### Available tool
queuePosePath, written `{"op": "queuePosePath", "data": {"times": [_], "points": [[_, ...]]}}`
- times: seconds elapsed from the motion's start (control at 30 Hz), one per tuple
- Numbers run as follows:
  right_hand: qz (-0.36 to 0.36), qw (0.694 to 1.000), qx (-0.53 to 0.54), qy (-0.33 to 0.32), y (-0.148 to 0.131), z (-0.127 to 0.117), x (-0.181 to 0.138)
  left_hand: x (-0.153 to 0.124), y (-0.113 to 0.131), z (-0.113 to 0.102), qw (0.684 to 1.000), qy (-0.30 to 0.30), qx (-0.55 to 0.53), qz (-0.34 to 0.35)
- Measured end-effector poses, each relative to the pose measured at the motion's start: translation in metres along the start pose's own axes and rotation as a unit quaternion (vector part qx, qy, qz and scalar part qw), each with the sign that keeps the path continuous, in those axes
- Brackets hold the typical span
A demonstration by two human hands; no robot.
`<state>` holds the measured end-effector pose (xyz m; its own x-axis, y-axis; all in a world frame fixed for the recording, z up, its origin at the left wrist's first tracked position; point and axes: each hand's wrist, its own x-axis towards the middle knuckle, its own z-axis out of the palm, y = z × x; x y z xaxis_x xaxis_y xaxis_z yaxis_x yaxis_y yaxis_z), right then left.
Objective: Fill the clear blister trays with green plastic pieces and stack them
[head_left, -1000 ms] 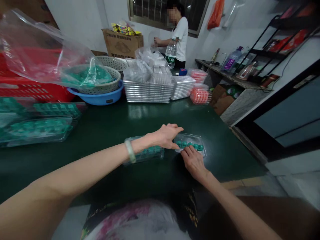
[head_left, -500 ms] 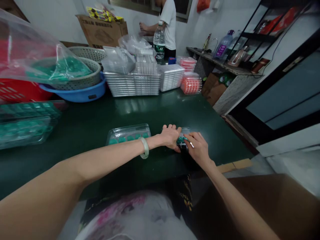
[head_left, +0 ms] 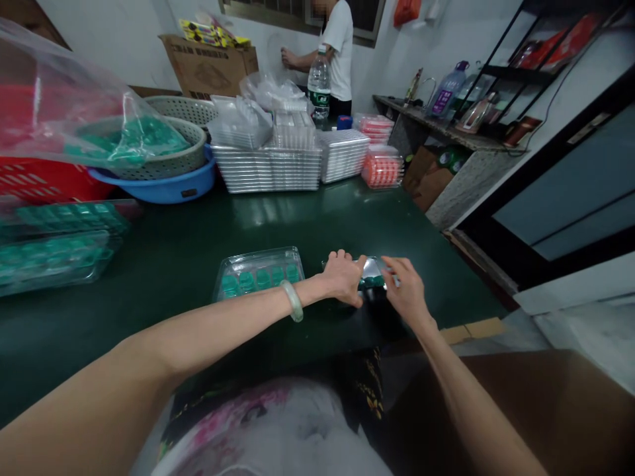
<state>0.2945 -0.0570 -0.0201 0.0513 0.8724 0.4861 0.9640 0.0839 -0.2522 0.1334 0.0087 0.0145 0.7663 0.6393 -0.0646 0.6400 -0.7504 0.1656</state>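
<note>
Both my hands are at a clear plastic box (head_left: 372, 266) with green pieces inside, lying on the dark green table (head_left: 278, 221). My left hand (head_left: 344, 277) spans the box's left part, fingers over the far edge and thumb at the near side, gripping it. My right hand (head_left: 407, 291) has bent fingers closed at the box's right edge; a small bright spot shows by its fingertips. Much of the box is hidden under the hands. Left of it lies another clear tray (head_left: 258, 256) with a row of green pieces, partly covered by my left forearm.
Stacks of clear plastic trays (head_left: 270, 168) stand at the back, beside packs with red contents (head_left: 383, 168). At the left are a blue basin (head_left: 173, 185), a colander (head_left: 198, 142), filled green boxes (head_left: 54, 254) and a plastic bag (head_left: 49, 99). Beyond stands a person (head_left: 340, 53).
My right hand has shifted slightly right and its fingers sit at the box's edge. More of the box's clear surface shows between my hands. My left hand stays on the box.
</note>
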Motion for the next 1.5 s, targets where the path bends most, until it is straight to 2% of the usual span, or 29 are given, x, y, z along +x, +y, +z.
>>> {"op": "queuePosePath", "data": {"times": [0.03, 0.1, 0.23, 0.37, 0.47, 0.6, 0.7, 0.77, 0.87, 0.93, 1.0, 1.13, 1.3, 1.37, 1.5], "points": [[0.055, 0.998, -0.006, 0.004, 0.006, -0.001, -0.005, -0.003, 0.003, 0.000, 1.000, 0.005, 0.006, 0.006], [0.131, 0.991, -0.016, -0.031, 0.018, -0.002, -0.014, -0.010, 0.009, 0.002, 0.999, 0.022, 0.022, 0.021], [0.167, 0.976, 0.105, -0.094, 0.041, 0.000, -0.030, -0.021, 0.020, 0.009, 0.996, 0.064, 0.041, 0.055], [0.230, 0.937, 0.244, -0.102, 0.046, -0.002, -0.041, -0.030, 0.027, 0.012, 0.993, 0.073, 0.039, 0.084], [0.287, 0.905, 0.301, -0.091, 0.039, -0.017, -0.046, -0.041, 0.033, 0.004, 0.991, 0.077, 0.042, 0.097], [0.288, 0.892, 0.337, -0.089, 0.016, -0.047, -0.034, -0.062, 0.033, -0.027, 0.988, 0.104, 0.047, 0.107], [0.241, 0.901, 0.348, -0.093, -0.019, -0.057, -0.006, -0.083, 0.014, -0.061, 0.988, 0.107, 0.066, 0.091], [0.205, 0.903, 0.362, -0.105, -0.051, -0.050, 0.021, -0.099, -0.010, -0.081, 0.991, 0.094, 0.083, 0.051], [0.171, 0.885, 0.412, -0.133, -0.101, -0.021, 0.059, -0.121, -0.054, -0.097, 0.993, 0.070, 0.091, -0.015], [0.154, 0.877, 0.424, -0.164, -0.126, 0.004, 0.076, -0.134, -0.082, -0.094, 0.994, 0.051, 0.080, -0.052], [0.128, 0.888, 0.398, -0.191, -0.140, 0.028, 0.081, -0.143, -0.102, -0.082, 0.995, 0.025, 0.063, -0.070], [0.093, 0.910, 0.348, -0.205, -0.140, 0.053, 0.065, -0.153, -0.118, -0.047, 0.997, -0.015, 0.009, -0.081], [0.097, 0.918, 0.324, -0.207, -0.129, 0.048, 0.034, -0.160, -0.104, -0.022, 0.997, -0.020, -0.026, -0.075], [0.133, 0.901, 0.330, -0.250, -0.128, 0.043, 0.024, -0.162, -0.096, -0.017, 0.996, 0.000, 0.013, -0.086], [0.188, 0.845, 0.369, -0.338, -0.127, 0.031, 0.013, -0.164, -0.085, -0.011, 0.992, 0.039, 0.082, -0.092]]}}
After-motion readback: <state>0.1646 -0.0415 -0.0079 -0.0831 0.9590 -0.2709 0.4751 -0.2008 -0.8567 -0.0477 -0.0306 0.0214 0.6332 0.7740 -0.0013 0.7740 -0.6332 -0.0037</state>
